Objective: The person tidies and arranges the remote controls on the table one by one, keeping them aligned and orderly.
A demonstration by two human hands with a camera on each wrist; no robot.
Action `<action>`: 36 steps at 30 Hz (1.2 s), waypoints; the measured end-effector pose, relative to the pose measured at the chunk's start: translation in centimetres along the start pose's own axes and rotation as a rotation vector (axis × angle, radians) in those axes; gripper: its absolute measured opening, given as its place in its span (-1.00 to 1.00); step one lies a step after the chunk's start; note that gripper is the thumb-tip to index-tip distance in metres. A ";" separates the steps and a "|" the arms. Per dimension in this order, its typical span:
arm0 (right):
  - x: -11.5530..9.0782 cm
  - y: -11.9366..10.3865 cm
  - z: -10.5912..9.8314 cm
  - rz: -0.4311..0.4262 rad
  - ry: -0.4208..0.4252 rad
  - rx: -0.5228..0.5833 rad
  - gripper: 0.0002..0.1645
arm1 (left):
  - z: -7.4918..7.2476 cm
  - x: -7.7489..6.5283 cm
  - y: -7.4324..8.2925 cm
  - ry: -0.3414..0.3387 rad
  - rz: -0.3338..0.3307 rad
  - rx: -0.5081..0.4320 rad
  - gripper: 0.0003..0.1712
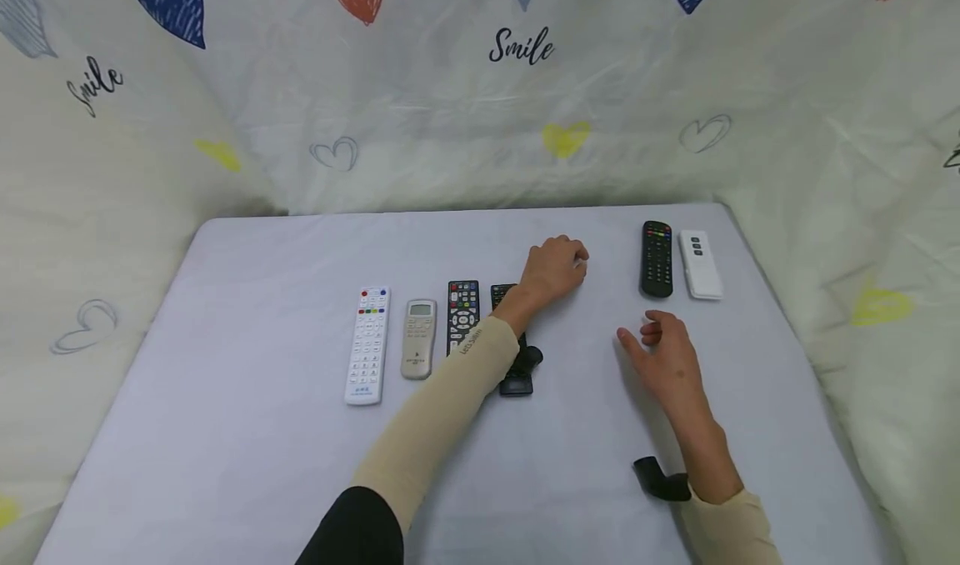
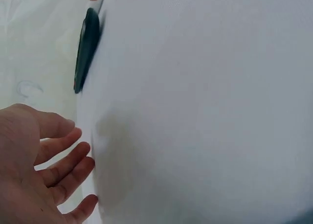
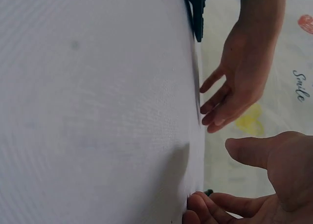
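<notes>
My left hand reaches across the table, fingers loosely bent and holding nothing, just beyond a black remote control that its forearm and wrist camera partly hide. To the right, my right hand hovers over the cloth, thumb and fingers apart, nothing between them. The nearest things to it are a black remote and a small white remote, side by side at the far right. In the left wrist view a dark remote lies past the fingers. The right wrist view shows both hands empty.
Left of the left forearm stand a white remote with coloured buttons, a beige remote with a small display and another black remote, partly covered by the sleeve. A white cloth covers the table; a printed curtain hangs behind.
</notes>
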State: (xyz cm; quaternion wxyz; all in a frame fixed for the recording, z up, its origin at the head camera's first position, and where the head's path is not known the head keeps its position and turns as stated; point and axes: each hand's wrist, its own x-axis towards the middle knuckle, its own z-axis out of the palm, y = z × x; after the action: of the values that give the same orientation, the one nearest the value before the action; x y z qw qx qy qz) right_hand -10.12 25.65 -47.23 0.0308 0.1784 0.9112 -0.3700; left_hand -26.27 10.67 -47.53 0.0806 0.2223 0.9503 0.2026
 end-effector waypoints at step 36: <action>9.8 2.2 -6.6 -0.080 0.169 0.034 -0.34 | 3.3 -1.6 6.2 -0.003 0.014 -0.190 -0.39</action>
State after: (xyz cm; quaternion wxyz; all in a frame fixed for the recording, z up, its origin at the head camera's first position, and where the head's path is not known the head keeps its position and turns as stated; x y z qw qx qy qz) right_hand -17.98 34.59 -45.75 -0.0640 0.1728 0.9106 -0.3700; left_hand -21.62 16.12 -47.82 0.1011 0.2206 0.9252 0.2919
